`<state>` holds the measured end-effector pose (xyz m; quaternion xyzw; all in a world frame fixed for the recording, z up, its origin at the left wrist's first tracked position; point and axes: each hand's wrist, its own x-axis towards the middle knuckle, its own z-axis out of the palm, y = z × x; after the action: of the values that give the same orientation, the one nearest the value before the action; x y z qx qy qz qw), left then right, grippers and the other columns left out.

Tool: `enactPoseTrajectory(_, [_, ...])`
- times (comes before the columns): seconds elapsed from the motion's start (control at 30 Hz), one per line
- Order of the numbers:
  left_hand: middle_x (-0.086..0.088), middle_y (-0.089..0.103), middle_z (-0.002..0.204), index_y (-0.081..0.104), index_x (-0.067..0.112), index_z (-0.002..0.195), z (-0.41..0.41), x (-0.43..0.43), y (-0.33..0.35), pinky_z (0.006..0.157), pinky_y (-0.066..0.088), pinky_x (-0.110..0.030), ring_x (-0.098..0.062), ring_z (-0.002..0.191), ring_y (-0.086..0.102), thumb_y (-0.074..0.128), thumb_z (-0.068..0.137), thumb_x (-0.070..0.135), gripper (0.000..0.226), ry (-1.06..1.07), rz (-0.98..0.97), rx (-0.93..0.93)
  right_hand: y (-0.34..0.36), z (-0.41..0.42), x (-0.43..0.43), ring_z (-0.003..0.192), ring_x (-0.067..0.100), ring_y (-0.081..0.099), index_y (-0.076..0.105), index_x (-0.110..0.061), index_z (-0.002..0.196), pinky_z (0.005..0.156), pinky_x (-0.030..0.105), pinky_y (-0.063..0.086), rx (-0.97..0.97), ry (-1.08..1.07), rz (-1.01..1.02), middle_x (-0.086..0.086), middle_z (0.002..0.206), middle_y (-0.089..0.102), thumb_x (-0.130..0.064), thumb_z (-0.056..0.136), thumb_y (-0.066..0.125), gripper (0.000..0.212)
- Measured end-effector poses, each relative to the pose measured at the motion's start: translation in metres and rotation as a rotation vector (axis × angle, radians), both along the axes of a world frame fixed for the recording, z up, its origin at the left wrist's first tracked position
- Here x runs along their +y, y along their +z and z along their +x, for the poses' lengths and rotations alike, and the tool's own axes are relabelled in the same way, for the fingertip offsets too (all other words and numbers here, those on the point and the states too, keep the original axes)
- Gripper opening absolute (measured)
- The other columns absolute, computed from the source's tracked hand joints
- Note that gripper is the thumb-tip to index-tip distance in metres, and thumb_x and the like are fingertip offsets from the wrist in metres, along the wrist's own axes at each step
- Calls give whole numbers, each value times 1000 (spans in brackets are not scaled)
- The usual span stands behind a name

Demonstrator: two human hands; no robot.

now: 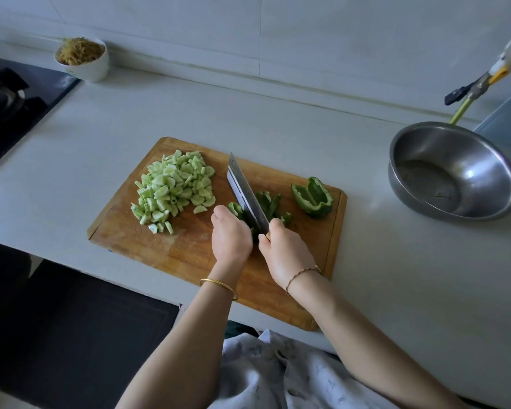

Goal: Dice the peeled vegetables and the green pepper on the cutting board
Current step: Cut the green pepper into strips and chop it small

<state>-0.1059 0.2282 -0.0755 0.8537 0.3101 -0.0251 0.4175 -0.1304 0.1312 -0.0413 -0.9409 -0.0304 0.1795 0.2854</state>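
Right hand [283,249]: gripping the cleaver [245,193] by its handle, blade resting among the pepper strips [273,202].
Left hand [230,234]: curling its fingers down onto a pepper piece [234,208] just left of the blade.
Pepper half [311,197]: sitting uncut near the board's right edge.
Diced vegetables [174,187]: lying heaped on the cutting board [148,249], far left.
Steel bowl [455,172]: standing on the counter [396,276], right of the board.

One view only, worn on the head, tipped forward and down, and the board [171,246] sits close and near centre. It's a wide lens. Left of the board the stove [9,93] edges in, right of it a bowl [396,160], beyond it the wall [307,31].
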Motion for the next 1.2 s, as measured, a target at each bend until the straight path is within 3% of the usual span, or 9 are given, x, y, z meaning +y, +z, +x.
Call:
enactPoseTrajectory(0.17, [-12, 44, 110, 34, 8, 100, -7, 1, -2, 61, 31, -33, -23, 76, 41, 34, 90, -1, 14, -6, -5, -68, -4, 4, 6, 66, 20, 52, 40, -14, 93, 54, 30, 41, -48, -12, 3, -5, 68, 43, -28, 103, 38, 17])
enactPoseTrajectory(0.37, [-9, 42, 105, 38, 5, 106, -13, 1, -5, 69, 33, -31, -18, 81, 40, 35, 92, 1, 14, 54, -59, -162, -13, -2, -9, 69, 19, 58, 43, -14, 95, 64, 37, 55, 23, -107, 122, -3, 74, 51, -28, 102, 40, 17])
enactPoseTrajectory(0.5, [-7, 43, 106, 38, 5, 109, -9, 3, -5, 70, 37, -32, -20, 85, 44, 40, 93, 9, 16, 37, -76, -136, -14, -1, -18, 57, 16, 52, 47, -9, 99, 54, 32, 52, 62, -148, 212, 6, 78, 56, -30, 102, 41, 22])
enactPoseTrajectory(0.63, [-10, 52, 107, 40, 9, 109, -5, 8, -6, 75, 53, -43, -23, 86, 55, 50, 91, 22, 25, 23, -148, -107, -8, 4, -23, 50, 12, 49, 45, -12, 96, 40, 21, 42, 27, -138, 227, 3, 73, 54, -30, 102, 41, 19])
enactPoseTrajectory(0.73, [-13, 52, 124, 35, 8, 130, -7, 10, -4, 88, 49, -42, -26, 105, 55, 51, 92, 29, 46, -58, -75, -54, -3, 2, -27, 47, 9, 48, 44, -15, 99, 38, 15, 40, 23, -134, 262, 1, 71, 53, -30, 101, 43, 14])
enactPoseTrajectory(0.87, [-12, 29, 145, 11, 8, 148, -12, 13, 0, 97, 35, -30, -25, 129, 37, 66, 86, 36, 87, -155, -127, 5, 4, 0, -29, 43, 9, 46, 42, -20, 87, 38, 19, 43, -8, -140, 281, 1, 67, 53, -31, 101, 43, 17])
enactPoseTrajectory(1.0, [-13, 28, 142, 13, 12, 148, -11, 19, -4, 103, 40, -33, -27, 125, 39, 72, 83, 31, 90, -205, -173, 24, 13, -4, -30, 40, 9, 44, 37, -23, 78, 37, 21, 44, -22, -127, 262, 1, 65, 53, -31, 101, 43, 25])
enactPoseTrajectory(1.07, [-14, 32, 137, 18, 15, 147, -9, 21, -9, 97, 48, -44, -29, 119, 44, 73, 82, 28, 86, -208, -203, 8, 16, -6, -30, 41, 10, 44, 39, -19, 81, 37, 22, 44, -20, -123, 253, 1, 65, 53, -31, 101, 42, 23])
enactPoseTrajectory(1.2, [-14, 40, 129, 23, 22, 144, -8, 26, -12, 89, 53, -47, -30, 111, 51, 73, 80, 24, 81, -245, -210, -7, 18, -8, -29, 42, 12, 46, 43, -15, 88, 37, 22, 44, -17, -107, 239, 2, 67, 53, -31, 101, 42, 20])
